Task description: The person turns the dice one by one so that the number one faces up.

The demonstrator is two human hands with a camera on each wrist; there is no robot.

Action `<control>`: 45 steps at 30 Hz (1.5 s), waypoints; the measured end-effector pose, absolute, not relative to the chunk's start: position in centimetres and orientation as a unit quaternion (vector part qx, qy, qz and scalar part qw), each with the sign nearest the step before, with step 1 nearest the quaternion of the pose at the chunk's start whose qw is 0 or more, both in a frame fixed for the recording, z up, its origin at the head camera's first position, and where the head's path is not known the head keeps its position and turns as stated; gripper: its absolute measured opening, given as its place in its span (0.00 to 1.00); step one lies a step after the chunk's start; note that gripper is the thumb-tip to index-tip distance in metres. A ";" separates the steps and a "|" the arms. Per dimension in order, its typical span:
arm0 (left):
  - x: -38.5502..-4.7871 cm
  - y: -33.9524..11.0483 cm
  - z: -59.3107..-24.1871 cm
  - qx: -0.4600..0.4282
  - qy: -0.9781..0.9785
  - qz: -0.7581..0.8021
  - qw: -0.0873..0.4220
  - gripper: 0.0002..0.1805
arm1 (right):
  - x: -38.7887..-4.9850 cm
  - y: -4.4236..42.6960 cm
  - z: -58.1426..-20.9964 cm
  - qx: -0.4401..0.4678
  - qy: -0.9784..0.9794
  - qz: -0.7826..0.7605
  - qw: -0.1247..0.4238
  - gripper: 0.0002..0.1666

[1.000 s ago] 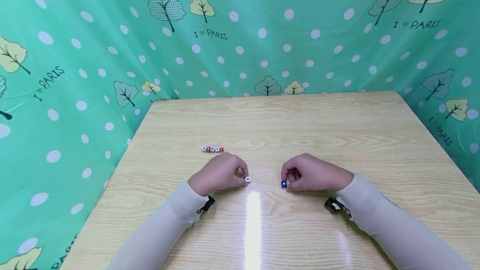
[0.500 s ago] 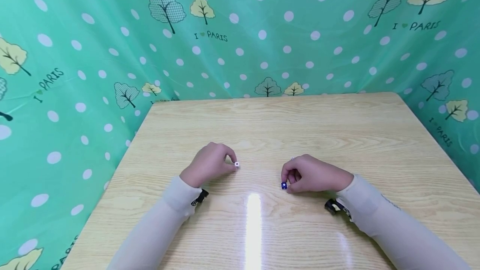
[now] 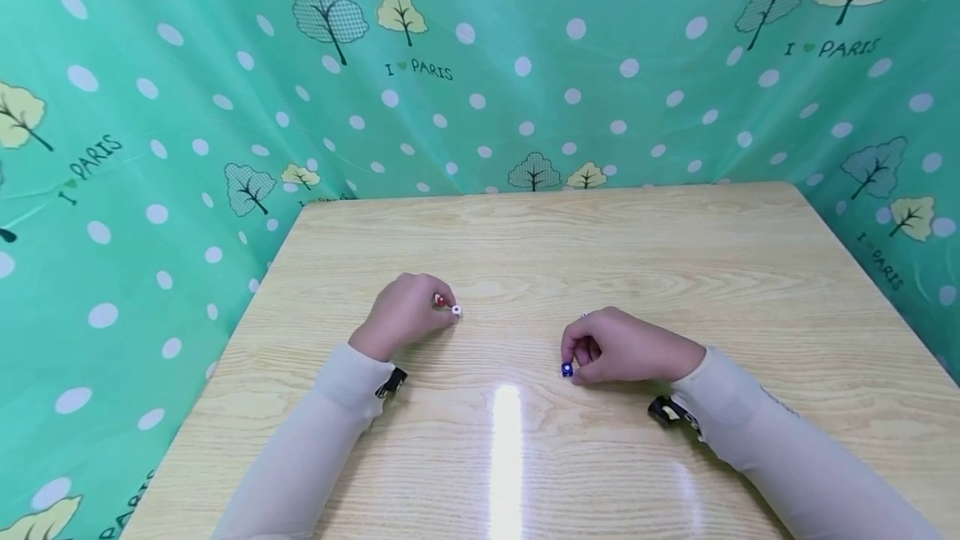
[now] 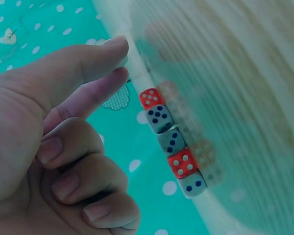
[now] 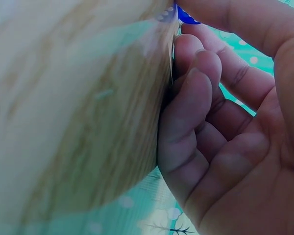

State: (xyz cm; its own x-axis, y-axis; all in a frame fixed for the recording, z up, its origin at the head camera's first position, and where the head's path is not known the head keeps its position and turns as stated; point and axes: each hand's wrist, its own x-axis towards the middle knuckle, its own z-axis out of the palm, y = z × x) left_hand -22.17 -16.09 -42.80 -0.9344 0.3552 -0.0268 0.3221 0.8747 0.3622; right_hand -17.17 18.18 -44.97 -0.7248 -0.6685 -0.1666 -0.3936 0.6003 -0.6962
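Between thumb and index finger, my left hand (image 3: pixel 405 315) pinches a white die (image 3: pixel 456 310) just above the table. A red die (image 3: pixel 439 301) shows through the gap of that hand in the head view. It ends a row of several dice, whose white die (image 4: pixel 171 141) and lower red die (image 4: pixel 183 163) stand out in the left wrist view. My right hand (image 3: pixel 626 347) pinches a blue die (image 3: pixel 567 369) at the tabletop, its other fingers curled. The blue die (image 5: pixel 188 15) is mostly hidden in the right wrist view.
Behind the right hand peeks a small white thing (image 3: pixel 585 315), mostly hidden. The wooden table (image 3: pixel 600 240) reaches back to a green dotted curtain (image 3: pixel 450 107). Light glares off its front part.
My left hand has moved away and to the left with the white die, towards the dice row, which it now mostly covers in the head view. The right hand stays in place.
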 end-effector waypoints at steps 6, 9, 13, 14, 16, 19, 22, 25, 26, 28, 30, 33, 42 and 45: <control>-23.0 -16.1 -42.9 0.168 0.971 0.168 0.029 0.03 | -17.2 18.1 -44.8 -0.309 0.868 -0.326 0.210 0.10; -23.3 -16.0 -42.8 0.165 0.973 0.160 0.028 0.03 | -17.2 18.1 -44.7 -0.311 0.868 -0.326 0.210 0.09; -23.6 -15.9 -42.8 0.159 0.975 0.151 0.036 0.05 | -17.1 18.0 -44.7 -0.311 0.868 -0.325 0.209 0.09; -23.7 -15.9 -42.8 0.156 0.975 0.150 0.038 0.05 | -17.1 18.0 -44.7 -0.312 0.868 -0.325 0.209 0.09; -23.8 -16.0 -42.8 0.150 0.977 0.148 0.039 0.05 | -17.1 18.0 -44.7 -0.312 0.867 -0.327 0.210 0.09; -23.9 -16.1 -42.7 0.143 0.978 0.147 0.043 0.05 | -17.2 18.0 -44.7 -0.314 0.866 -0.328 0.212 0.09; -24.1 -16.2 -42.7 0.143 0.977 0.148 0.048 0.05 | -17.2 18.0 -44.8 -0.312 0.866 -0.328 0.214 0.09; -24.2 -16.3 -42.7 0.143 0.977 0.150 0.055 0.05 | -17.1 17.9 -44.7 -0.309 0.867 -0.327 0.215 0.09; -24.2 -16.4 -42.7 0.143 0.977 0.150 0.057 0.05 | -17.1 17.9 -44.7 -0.308 0.867 -0.327 0.215 0.09; -24.2 -16.4 -42.8 0.141 0.977 0.151 0.062 0.05 | -17.1 17.9 -44.7 -0.307 0.868 -0.327 0.215 0.09; -24.3 -16.4 -42.8 0.139 0.977 0.151 0.064 0.06 | -17.0 17.9 -44.7 -0.307 0.868 -0.326 0.215 0.09; -24.4 -16.5 -42.8 0.138 0.977 0.151 0.066 0.06 | -17.1 18.0 -44.8 -0.309 0.867 -0.327 0.213 0.10; -24.4 -16.5 -43.0 0.141 0.975 0.156 0.066 0.04 | -17.1 18.0 -44.9 -0.310 0.868 -0.325 0.212 0.10; -24.4 -16.5 -43.0 0.141 0.975 0.158 0.066 0.04 | -17.1 18.0 -44.9 -0.310 0.869 -0.324 0.213 0.09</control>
